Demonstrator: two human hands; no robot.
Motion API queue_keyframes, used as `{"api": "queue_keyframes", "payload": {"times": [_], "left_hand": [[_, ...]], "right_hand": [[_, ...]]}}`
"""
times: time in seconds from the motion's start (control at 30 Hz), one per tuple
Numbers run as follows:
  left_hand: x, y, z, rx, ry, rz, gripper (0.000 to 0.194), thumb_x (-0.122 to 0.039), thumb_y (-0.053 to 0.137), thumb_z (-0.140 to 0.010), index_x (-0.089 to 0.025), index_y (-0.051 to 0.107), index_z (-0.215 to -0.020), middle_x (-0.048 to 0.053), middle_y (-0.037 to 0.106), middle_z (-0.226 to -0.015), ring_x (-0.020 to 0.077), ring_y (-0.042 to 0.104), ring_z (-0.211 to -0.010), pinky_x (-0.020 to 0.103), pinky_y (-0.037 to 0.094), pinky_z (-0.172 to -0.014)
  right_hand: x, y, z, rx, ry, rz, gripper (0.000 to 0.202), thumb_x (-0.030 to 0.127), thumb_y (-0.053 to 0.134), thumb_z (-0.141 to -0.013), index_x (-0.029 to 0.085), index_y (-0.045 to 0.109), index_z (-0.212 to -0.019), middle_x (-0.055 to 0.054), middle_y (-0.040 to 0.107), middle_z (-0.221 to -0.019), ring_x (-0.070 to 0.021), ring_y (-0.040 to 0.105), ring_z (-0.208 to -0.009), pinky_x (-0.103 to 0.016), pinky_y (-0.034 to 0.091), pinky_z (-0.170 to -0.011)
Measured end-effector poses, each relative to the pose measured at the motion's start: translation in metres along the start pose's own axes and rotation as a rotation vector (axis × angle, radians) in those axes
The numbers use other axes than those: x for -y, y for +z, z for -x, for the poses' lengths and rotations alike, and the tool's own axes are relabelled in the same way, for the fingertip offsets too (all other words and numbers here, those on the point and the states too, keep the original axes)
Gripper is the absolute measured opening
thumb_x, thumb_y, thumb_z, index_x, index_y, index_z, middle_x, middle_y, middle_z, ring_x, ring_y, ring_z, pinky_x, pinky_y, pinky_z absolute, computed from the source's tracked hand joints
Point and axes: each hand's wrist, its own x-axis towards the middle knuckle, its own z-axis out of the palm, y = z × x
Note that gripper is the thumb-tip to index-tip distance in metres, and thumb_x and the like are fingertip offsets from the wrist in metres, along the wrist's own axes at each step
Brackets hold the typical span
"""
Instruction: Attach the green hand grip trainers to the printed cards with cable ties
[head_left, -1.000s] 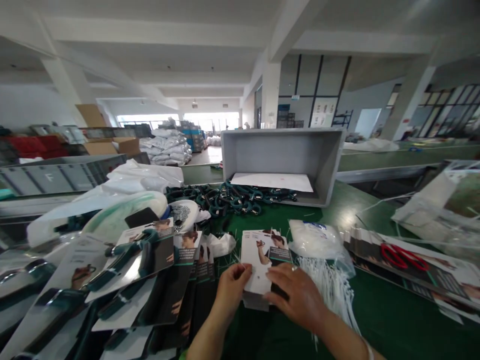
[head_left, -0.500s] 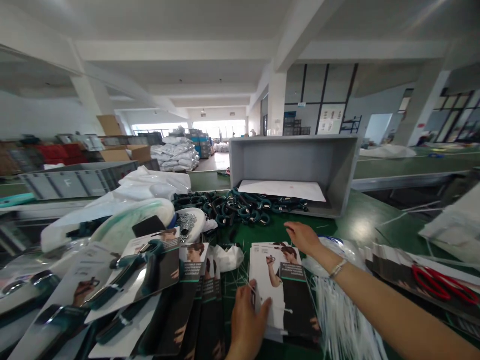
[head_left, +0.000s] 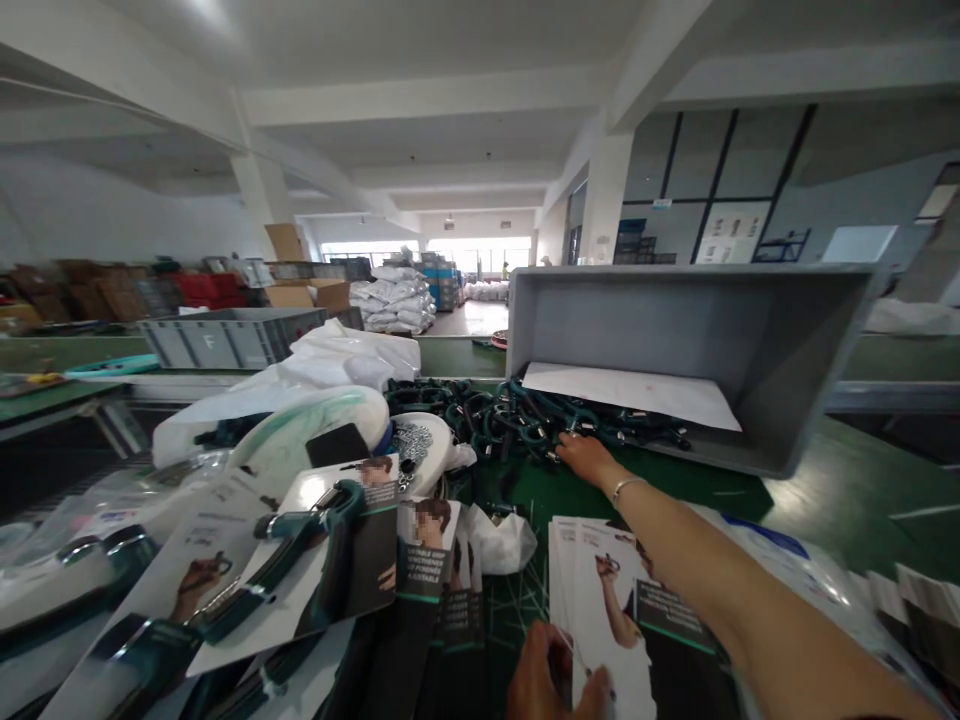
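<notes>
My left hand (head_left: 551, 678) is at the near left edge of a stack of printed cards (head_left: 611, 610), thumb over the top card and fingers closed at its side. A thin white strip shows by these fingers. My right hand (head_left: 589, 460) reaches over the cards to a heap of dark green hand grips (head_left: 495, 420), its fingertips bent down and closed on a hand grip at the near edge. To the left, finished-looking cards carry hand grips (head_left: 281, 560) fastened on them. My forearm hides part of the card stack.
A grey crate (head_left: 675, 310) lies on its side behind the heap, a white sheet (head_left: 630, 390) inside it. Left of the heap stand a white tub of small metal parts (head_left: 412, 450) and white plastic bags (head_left: 352, 355). A clear plastic bag (head_left: 795, 560) lies at right.
My right hand has moved forward from above the cards to the heap of hand grips. My left hand stays at the cards. The view has swung left.
</notes>
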Motion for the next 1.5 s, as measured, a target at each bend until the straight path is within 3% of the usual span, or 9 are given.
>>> {"api": "queue_keyframes", "payload": {"times": [0.17,0.5,0.6,0.73,0.97,1.1,1.27,1.4,1.5], "left_hand": [[-0.007,-0.005,0.000,0.053,-0.049,0.072,0.020,-0.025,0.063,-0.061,-0.022,0.046,-0.071,-0.003,0.048,-0.064,0.0141,0.048,-0.063,0.023,0.036,-0.060],[-0.014,-0.007,0.007,0.061,0.012,0.039,0.019,-0.032,0.058,-0.069,-0.020,0.045,-0.076,-0.003,0.047,-0.064,0.0129,0.046,-0.060,0.023,0.036,-0.058],[-0.015,-0.008,0.009,0.076,0.018,0.040,0.020,-0.033,0.059,-0.069,-0.020,0.045,-0.077,-0.006,0.043,-0.059,0.0110,0.043,-0.056,0.021,0.033,-0.054],[-0.011,-0.007,0.010,0.078,0.044,0.048,0.022,-0.033,0.060,-0.068,-0.020,0.045,-0.078,-0.008,0.038,-0.054,0.0099,0.041,-0.052,0.020,0.031,-0.052],[-0.008,-0.010,0.011,0.081,0.057,0.188,0.022,-0.040,0.055,-0.073,-0.019,0.050,-0.077,-0.007,0.041,-0.054,0.0096,0.042,-0.050,0.020,0.031,-0.049],[-0.011,-0.010,0.011,0.094,0.064,0.249,0.028,-0.046,0.048,-0.078,-0.018,0.051,-0.079,-0.006,0.043,-0.053,0.0095,0.043,-0.050,0.020,0.031,-0.049],[-0.021,-0.021,0.016,0.016,0.047,0.280,0.039,-0.050,0.048,-0.078,-0.016,0.050,-0.097,-0.005,0.045,-0.056,0.0113,0.045,-0.050,0.021,0.035,-0.048],[-0.043,-0.032,0.012,-0.153,0.276,-0.044,0.030,-0.036,0.053,-0.077,-0.019,0.058,-0.102,0.007,0.057,-0.095,0.0184,0.055,-0.083,0.030,0.044,-0.073],[-0.068,-0.026,-0.004,-0.030,0.352,-0.316,0.030,-0.028,0.053,-0.076,-0.023,0.061,-0.105,0.008,0.057,-0.111,0.0243,0.050,-0.104,0.036,0.040,-0.087]], "right_hand": [[-0.028,-0.024,0.044,-0.071,-0.034,-0.128,0.015,0.016,0.055,-0.081,0.020,0.061,-0.094,-0.009,0.058,-0.113,-0.0218,0.053,-0.104,-0.031,0.042,-0.081],[-0.063,-0.120,0.107,-0.335,0.340,-0.624,0.049,0.054,0.021,-0.089,0.016,0.049,-0.100,-0.002,0.056,-0.067,-0.0118,0.051,-0.050,-0.023,0.039,-0.046],[-0.054,-0.110,0.121,-0.229,0.359,-0.806,0.058,0.063,0.016,-0.086,0.017,0.051,-0.093,0.002,0.050,-0.058,-0.0079,0.040,-0.039,-0.019,0.032,-0.036],[-0.027,-0.069,0.134,-0.015,0.328,-0.941,0.065,0.074,0.026,-0.076,0.016,0.054,-0.080,0.004,0.047,-0.052,-0.0061,0.035,-0.035,-0.018,0.027,-0.030],[0.015,-0.021,0.157,0.145,0.228,-0.878,0.067,0.073,0.030,-0.076,0.016,0.063,-0.078,0.000,0.057,-0.053,-0.0107,0.047,-0.042,-0.023,0.040,-0.042],[0.027,-0.019,0.167,0.082,0.225,-0.733,0.046,0.056,0.039,-0.083,0.019,0.065,-0.088,-0.006,0.067,-0.077,-0.0199,0.061,-0.070,-0.031,0.046,-0.068],[0.030,-0.037,0.192,-0.049,0.273,-0.569,0.041,0.035,0.032,-0.088,0.012,0.056,-0.112,-0.017,0.061,-0.109,-0.0260,0.056,-0.098,-0.041,0.039,-0.087],[0.041,-0.051,0.228,-0.035,0.074,-0.473,0.034,0.029,0.049,-0.077,0.019,0.060,-0.108,-0.010,0.061,-0.107,-0.0233,0.055,-0.100,-0.036,0.041,-0.086],[0.057,-0.050,0.241,0.004,-0.013,-0.375,0.033,0.027,0.058,-0.069,0.021,0.065,-0.100,-0.009,0.060,-0.100,-0.0240,0.055,-0.096,-0.034,0.043,-0.082]]}}
